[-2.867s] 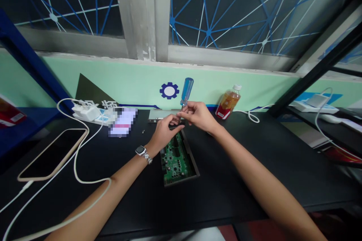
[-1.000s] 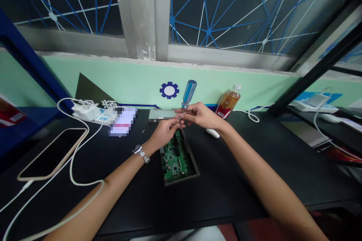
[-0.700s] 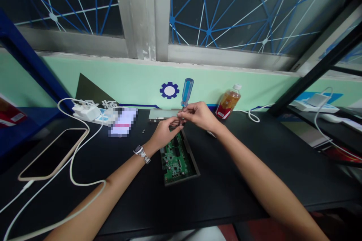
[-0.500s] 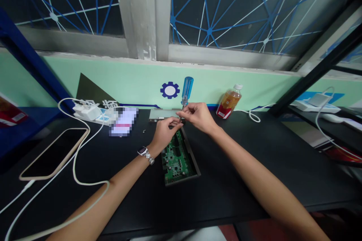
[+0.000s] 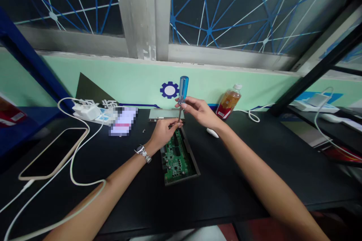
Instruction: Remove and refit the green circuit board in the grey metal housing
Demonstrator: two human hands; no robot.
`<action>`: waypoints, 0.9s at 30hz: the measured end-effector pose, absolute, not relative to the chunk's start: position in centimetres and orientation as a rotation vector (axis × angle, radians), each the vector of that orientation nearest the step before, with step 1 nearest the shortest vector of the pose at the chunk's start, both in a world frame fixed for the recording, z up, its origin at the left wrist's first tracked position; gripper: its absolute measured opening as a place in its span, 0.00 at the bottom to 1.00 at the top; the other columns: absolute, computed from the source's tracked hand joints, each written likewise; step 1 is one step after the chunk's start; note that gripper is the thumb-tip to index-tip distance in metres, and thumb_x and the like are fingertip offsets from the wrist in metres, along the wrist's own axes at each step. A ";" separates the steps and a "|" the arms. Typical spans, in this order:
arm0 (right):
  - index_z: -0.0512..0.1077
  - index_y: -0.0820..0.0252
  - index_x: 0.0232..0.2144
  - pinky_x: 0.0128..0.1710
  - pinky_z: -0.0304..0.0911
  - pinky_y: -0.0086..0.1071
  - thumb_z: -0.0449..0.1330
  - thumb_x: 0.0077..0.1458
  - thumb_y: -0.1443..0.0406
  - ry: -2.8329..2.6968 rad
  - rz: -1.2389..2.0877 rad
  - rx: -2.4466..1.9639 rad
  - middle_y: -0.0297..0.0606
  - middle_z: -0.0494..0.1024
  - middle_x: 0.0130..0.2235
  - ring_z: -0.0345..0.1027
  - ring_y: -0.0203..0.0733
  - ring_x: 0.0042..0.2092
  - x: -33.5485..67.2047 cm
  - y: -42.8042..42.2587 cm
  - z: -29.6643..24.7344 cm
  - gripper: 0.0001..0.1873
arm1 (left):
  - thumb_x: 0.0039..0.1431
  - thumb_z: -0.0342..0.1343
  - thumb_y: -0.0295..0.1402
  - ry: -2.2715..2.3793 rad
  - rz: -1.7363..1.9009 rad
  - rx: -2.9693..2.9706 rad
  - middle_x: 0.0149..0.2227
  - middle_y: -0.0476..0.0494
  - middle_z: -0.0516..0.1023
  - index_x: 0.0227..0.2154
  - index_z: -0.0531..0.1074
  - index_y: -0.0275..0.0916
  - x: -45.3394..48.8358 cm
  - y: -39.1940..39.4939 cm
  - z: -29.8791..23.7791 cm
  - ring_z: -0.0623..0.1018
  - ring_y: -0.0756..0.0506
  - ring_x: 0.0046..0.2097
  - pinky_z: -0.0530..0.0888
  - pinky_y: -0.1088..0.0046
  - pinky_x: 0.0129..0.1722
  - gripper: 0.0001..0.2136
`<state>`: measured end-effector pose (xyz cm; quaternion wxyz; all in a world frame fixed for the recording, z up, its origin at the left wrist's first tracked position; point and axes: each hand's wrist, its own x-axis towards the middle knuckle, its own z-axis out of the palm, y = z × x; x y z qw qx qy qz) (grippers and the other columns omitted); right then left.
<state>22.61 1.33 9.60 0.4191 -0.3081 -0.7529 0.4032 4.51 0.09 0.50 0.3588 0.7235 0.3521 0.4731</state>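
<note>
A screwdriver (image 5: 183, 89) with a clear blue handle stands nearly upright over the far end of a green circuit board (image 5: 177, 158) in a dark metal tray. My right hand (image 5: 199, 111) grips it at the lower end of the handle. My left hand (image 5: 166, 131) pinches around the lower shaft near the tip, its fingers at the board's far edge. The tip itself, and any screw under it, is hidden by the left fingers. Just beyond the left fingers lies a flat grey metal panel (image 5: 162, 113).
On the left are a phone (image 5: 53, 154) on a white cable, a power strip (image 5: 104, 116) and a blurred bright screen (image 5: 123, 121). Tiny metal bits (image 5: 144, 131) lie near the left hand. A drink bottle (image 5: 228, 101) and a white object (image 5: 212, 132) are on the right.
The screwdriver has become more upright, its handle shifting left. My right fingers have moved up from the shaft to the handle's base and loosened slightly. A white object now shows under my right wrist.
</note>
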 end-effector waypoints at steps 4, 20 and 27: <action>0.72 0.59 0.37 0.43 0.64 0.34 0.64 0.56 0.55 -1.818 0.981 -0.749 0.36 0.75 0.36 0.69 0.40 0.40 22.5 1.9 8.6 0.14 | 0.66 0.53 0.39 0.896 1.189 1.898 0.41 0.39 0.84 0.42 0.78 0.35 4.5 0.0 0.8 0.83 0.40 0.44 0.77 0.66 0.46 0.13; 0.71 0.59 0.31 0.36 0.63 0.32 0.65 0.55 0.60 -1.947 0.446 -0.733 0.35 0.70 0.35 0.65 0.36 0.33 22.8 0.8 9.5 0.09 | 0.66 0.50 0.30 1.420 0.642 2.530 0.38 0.38 0.79 0.40 0.78 0.38 1.7 -0.8 2.4 0.79 0.41 0.42 0.72 0.66 0.46 0.11; 0.71 0.59 0.32 0.34 0.64 0.32 0.67 0.54 0.58 -1.854 0.528 -0.751 0.35 0.71 0.37 0.67 0.33 0.30 22.4 0.7 8.9 0.11 | 0.67 0.47 0.31 1.545 0.545 2.580 0.38 0.38 0.78 0.41 0.78 0.39 2.3 -1.4 2.7 0.79 0.41 0.40 0.72 0.67 0.42 0.12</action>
